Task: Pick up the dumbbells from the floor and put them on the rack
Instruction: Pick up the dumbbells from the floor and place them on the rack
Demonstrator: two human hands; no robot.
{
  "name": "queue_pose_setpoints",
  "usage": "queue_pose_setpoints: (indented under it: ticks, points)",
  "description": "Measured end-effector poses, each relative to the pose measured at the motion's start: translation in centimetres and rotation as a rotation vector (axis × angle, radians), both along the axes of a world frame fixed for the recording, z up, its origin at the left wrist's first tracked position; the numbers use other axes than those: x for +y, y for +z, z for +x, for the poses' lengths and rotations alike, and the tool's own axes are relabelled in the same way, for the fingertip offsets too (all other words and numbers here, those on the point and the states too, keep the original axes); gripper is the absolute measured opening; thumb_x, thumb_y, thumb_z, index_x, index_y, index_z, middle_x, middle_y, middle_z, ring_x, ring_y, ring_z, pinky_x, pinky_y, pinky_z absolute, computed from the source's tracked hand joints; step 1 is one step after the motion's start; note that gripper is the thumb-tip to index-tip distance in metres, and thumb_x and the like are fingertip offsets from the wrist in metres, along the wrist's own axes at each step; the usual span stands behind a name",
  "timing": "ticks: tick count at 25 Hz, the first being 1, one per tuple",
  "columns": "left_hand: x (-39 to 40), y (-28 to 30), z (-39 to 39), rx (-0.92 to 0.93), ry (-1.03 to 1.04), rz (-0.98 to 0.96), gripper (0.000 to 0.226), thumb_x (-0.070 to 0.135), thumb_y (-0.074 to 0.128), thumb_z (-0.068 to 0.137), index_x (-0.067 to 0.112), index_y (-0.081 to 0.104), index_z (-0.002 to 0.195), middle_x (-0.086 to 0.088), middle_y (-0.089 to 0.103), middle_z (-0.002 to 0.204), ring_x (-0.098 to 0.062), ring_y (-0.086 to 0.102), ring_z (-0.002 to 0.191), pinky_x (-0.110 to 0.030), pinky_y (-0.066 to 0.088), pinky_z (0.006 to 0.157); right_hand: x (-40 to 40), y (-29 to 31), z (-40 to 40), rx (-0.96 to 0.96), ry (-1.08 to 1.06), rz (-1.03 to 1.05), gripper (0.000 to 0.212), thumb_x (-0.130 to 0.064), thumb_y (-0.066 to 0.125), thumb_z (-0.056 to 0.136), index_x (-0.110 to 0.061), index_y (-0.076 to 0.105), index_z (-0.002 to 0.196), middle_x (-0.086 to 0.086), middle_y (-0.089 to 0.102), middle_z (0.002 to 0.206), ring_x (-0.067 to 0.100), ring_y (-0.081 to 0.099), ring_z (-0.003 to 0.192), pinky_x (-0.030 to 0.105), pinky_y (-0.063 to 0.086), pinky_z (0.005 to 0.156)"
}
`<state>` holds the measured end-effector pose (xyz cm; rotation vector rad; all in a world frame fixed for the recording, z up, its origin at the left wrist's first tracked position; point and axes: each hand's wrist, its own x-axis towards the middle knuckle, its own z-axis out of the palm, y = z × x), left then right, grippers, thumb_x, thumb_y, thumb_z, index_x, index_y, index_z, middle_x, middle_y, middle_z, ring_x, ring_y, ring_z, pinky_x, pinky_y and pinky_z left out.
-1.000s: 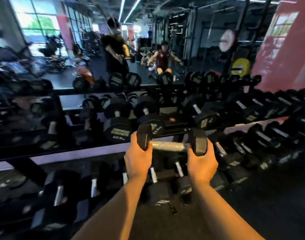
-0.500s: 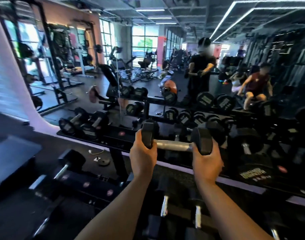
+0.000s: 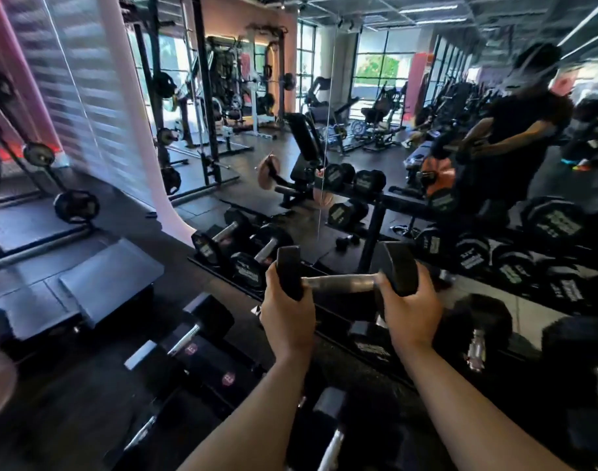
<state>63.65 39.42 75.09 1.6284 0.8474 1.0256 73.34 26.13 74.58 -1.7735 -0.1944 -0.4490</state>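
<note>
Head view, read from left to right. At far left, a flat bench pad (image 3: 97,283) lies low beside the near rack (image 3: 202,360). This rack runs diagonally across the lower frame; on it a racked dumbbell (image 3: 188,333) with a bright steel handle sits just left of my left forearm. Beyond it, two more dumbbells (image 3: 236,244) sit side by side at the near end of a shelf that meets the mirror (image 3: 331,107).

My left hand (image 3: 285,316) is closed around the left head of the carried dumbbell (image 3: 341,283). Thumb and fingers wrap the lower edge of that black head; no gap shows between palm and rubber. The dumbbell is held level, off the floor, above the near rack and in contact with no shelf. Its knurled steel handle spans the space between my two hands and is bare along its middle.

My right hand (image 3: 409,312) is closed around the right head of the same dumbbell, fingers curled over its near face, thumb at the handle end. Both forearms extend straight forward from the bottom of the frame.

Right of my right hand, large dumbbells (image 3: 477,321) stand on the rack, heads dark and blurred. Above them the mirror shows a row of racked dumbbell heads and a reflected person in black (image 3: 515,137); detail there is smeared.
</note>
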Motion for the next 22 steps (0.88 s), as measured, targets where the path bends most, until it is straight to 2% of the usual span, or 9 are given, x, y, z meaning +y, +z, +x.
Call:
queue_pose_setpoints:
  ticks: [4,9,10,12,14,15,18,20,22]
  points:
    - [2.7,-1.1,4.7,-0.025,0.091,-0.064,0.043,0.019,0.069,0.089,0.025,0.055,0.129,0.011,0.065,0.096,-0.011,0.060,0.084,-0.027,0.046,0.076,4.0,0.1,5.6,-0.025,0.098,-0.067,0.036,-0.030,0.078,0.082,-0.026,0.066,0.115,-0.014,0.068,0.089,0.008,0.066,0.085,0.030,0.054,0.077]
    - [5.8,-3.6,11.3,-0.010,0.167,-0.171,0.038,0.021,0.069,0.090,0.022,0.053,0.124,0.006,0.064,0.109,-0.014,0.064,0.094,-0.030,0.050,0.085,8.5,-0.9,13.4,-0.030,0.175,-0.188,0.040,-0.032,0.079,0.079,-0.026,0.067,0.117,-0.016,0.070,0.094,0.007,0.067,0.091,0.028,0.054,0.086]
    - [6.2,-4.0,12.6,-0.017,0.177,-0.206,0.038,0.021,0.069,0.090,0.022,0.052,0.124,0.006,0.063,0.110,-0.013,0.064,0.096,-0.027,0.050,0.085,9.3,-1.2,15.0,-0.031,0.192,-0.216,0.042,-0.033,0.079,0.079,-0.025,0.067,0.118,-0.014,0.071,0.098,0.008,0.067,0.094,0.029,0.054,0.088]
    - [6.9,-4.9,14.9,-0.021,0.194,-0.274,0.040,0.019,0.069,0.090,0.021,0.051,0.126,0.009,0.061,0.113,-0.006,0.062,0.092,-0.010,0.044,0.081,10.8,-1.7,18.0,-0.033,0.223,-0.273,0.046,-0.035,0.080,0.077,-0.025,0.066,0.120,-0.010,0.071,0.106,0.009,0.067,0.100,0.029,0.054,0.092]
    - [7.4,-5.8,17.2,-0.012,0.214,-0.337,0.042,0.019,0.068,0.092,0.022,0.048,0.129,0.011,0.058,0.116,-0.001,0.058,0.087,-0.001,0.036,0.072,12.0,-2.3,20.8,-0.017,0.265,-0.341,0.045,-0.033,0.081,0.076,-0.025,0.067,0.118,-0.011,0.071,0.101,0.008,0.067,0.096,0.028,0.054,0.090]
    - [7.6,-6.4,18.5,-0.008,0.227,-0.370,0.045,0.018,0.068,0.092,0.021,0.046,0.130,0.010,0.057,0.120,-0.002,0.058,0.087,-0.003,0.038,0.074,12.5,-2.8,22.4,-0.006,0.285,-0.378,0.045,-0.032,0.082,0.075,-0.026,0.067,0.118,-0.012,0.070,0.099,0.008,0.067,0.094,0.027,0.054,0.088]
    - [7.9,-8.0,21.3,0.049,0.279,-0.475,0.053,0.016,0.069,0.091,0.018,0.041,0.136,0.002,0.052,0.132,-0.018,0.064,0.102,-0.029,0.052,0.086,14.1,-4.0,26.3,0.006,0.368,-0.493,0.053,-0.035,0.083,0.074,-0.025,0.065,0.123,-0.008,0.071,0.109,0.011,0.066,0.104,0.024,0.051,0.091]
    - [7.7,-9.1,22.8,0.103,0.304,-0.543,0.060,0.015,0.069,0.091,0.015,0.037,0.141,-0.002,0.046,0.142,-0.026,0.063,0.110,-0.036,0.052,0.090,14.8,-4.7,28.4,0.026,0.415,-0.585,0.054,-0.034,0.084,0.074,-0.023,0.065,0.124,-0.011,0.068,0.109,0.009,0.064,0.104,0.011,0.045,0.086]
    - [7.7,-10.3,24.0,0.130,0.315,-0.610,0.065,0.014,0.069,0.091,0.013,0.033,0.145,-0.002,0.041,0.147,-0.030,0.062,0.115,-0.040,0.053,0.094,15.6,-5.7,30.0,0.049,0.457,-0.664,0.054,-0.033,0.084,0.074,-0.023,0.065,0.124,-0.011,0.066,0.104,0.008,0.063,0.100,0.011,0.042,0.081]
